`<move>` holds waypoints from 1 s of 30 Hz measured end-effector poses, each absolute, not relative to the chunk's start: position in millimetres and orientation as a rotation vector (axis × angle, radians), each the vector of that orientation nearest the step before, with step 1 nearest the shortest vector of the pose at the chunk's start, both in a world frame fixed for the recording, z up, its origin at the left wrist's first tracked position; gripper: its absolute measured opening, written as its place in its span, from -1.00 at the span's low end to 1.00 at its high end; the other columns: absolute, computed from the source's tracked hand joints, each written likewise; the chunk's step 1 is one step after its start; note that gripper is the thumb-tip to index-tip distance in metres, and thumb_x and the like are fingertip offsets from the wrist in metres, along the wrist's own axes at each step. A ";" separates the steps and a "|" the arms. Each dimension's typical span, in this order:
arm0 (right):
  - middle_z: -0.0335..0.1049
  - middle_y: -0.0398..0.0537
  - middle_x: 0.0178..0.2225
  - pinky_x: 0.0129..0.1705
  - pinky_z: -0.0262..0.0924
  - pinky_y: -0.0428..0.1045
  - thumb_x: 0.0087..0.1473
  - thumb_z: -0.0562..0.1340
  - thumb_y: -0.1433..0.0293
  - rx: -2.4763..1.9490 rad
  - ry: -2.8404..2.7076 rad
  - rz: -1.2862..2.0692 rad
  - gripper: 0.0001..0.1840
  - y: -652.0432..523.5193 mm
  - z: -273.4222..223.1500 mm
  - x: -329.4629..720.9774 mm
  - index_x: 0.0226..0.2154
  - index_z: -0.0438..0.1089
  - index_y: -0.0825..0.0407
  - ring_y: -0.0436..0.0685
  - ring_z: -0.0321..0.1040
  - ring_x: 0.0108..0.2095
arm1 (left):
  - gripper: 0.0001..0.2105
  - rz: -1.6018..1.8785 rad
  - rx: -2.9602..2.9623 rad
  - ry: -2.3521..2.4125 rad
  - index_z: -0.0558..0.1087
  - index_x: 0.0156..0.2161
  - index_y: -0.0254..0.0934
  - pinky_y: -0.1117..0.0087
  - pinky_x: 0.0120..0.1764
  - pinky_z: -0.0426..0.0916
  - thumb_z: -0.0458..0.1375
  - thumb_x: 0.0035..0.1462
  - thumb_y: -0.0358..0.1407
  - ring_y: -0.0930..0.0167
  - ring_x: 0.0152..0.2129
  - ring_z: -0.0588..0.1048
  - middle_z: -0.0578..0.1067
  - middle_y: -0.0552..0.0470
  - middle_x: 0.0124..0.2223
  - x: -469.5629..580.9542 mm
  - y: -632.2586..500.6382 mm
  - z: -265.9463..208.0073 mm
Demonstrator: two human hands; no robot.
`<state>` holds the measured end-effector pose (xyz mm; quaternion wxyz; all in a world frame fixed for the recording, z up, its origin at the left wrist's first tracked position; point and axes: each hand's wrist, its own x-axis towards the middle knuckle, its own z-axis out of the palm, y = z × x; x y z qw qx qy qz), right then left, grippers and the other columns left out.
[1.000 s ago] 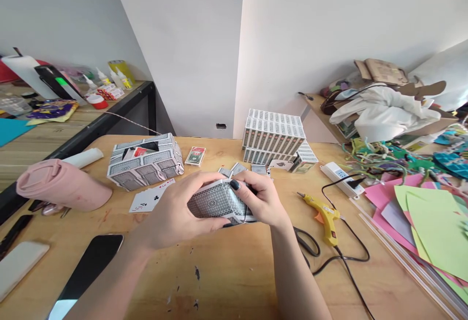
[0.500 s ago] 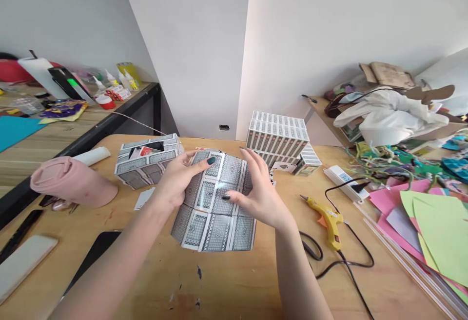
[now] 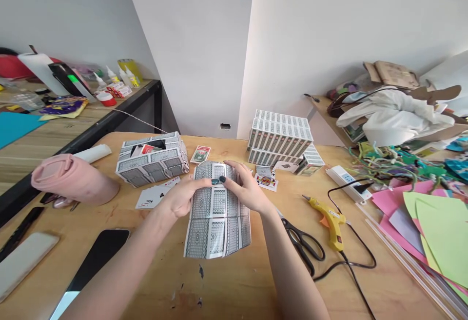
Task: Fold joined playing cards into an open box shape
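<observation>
Between my hands is a curved panel of joined playing cards (image 3: 219, 232), its grey patterned backs facing up. My left hand (image 3: 183, 194) grips its far left part, thumb on top and the other fingers hidden beneath. My right hand (image 3: 248, 190) grips the far right side, with its thumb pressed on the surface close to the left thumb. Beyond my left hand stands a box made of cards (image 3: 151, 164) with an opening in its top. Several face-up playing cards (image 3: 155, 195) lie in front of that box. A card pack (image 3: 201, 154) rests behind the panel.
Stacked card packs (image 3: 280, 137) stand at the back right, loose cards (image 3: 266, 182) before them. Black-handled scissors (image 3: 303, 242), a yellow glue gun (image 3: 331, 220) with its cable and a power strip (image 3: 347, 183) lie rightward. Leftward are a pink roll (image 3: 76, 181) and a phone (image 3: 98, 256).
The panel has turned more upright in view and its sides look drawn in. My right hand has moved left and forward, bringing both thumbs together. The scissors and card pack are now uncovered.
</observation>
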<state>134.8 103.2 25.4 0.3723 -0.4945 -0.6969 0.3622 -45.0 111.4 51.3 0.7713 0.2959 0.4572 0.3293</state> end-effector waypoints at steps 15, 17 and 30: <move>0.32 -0.11 -0.03 0.08 0.00 0.04 -0.05 0.16 0.34 -1.039 -1.465 1.312 -0.57 111.7 15.8 133.9 -0.06 0.33 -0.05 0.12 0.17 0.01 | -0.87 0.773 0.439 0.619 0.43 -0.37 -0.43 0.45 -0.52 0.39 0.09 -0.05 -0.39 0.39 -0.60 0.49 0.51 -0.05 -0.52 -48.4 112.0 31.5; 0.33 -0.12 -0.06 0.06 0.01 0.03 -0.06 0.15 0.36 -1.003 -1.438 1.341 -0.59 112.8 12.2 132.9 -0.08 0.35 -0.04 0.11 0.19 -0.01 | -0.89 0.826 0.459 0.570 0.43 -0.43 -0.42 0.46 -0.55 0.38 0.11 -0.07 -0.38 0.40 -0.64 0.47 0.50 -0.03 -0.55 -47.9 111.1 29.2; 0.39 -0.12 -0.12 -0.08 0.13 -0.04 -0.07 0.09 0.38 -0.921 -1.308 1.432 -0.63 112.7 10.3 128.4 -0.16 0.38 0.00 0.09 0.27 -0.09 | -0.60 0.899 0.407 0.496 0.48 -0.27 -0.38 0.35 -0.33 0.41 0.11 0.02 -0.02 0.30 -0.42 0.52 0.56 -0.08 -0.37 -36.9 110.7 26.6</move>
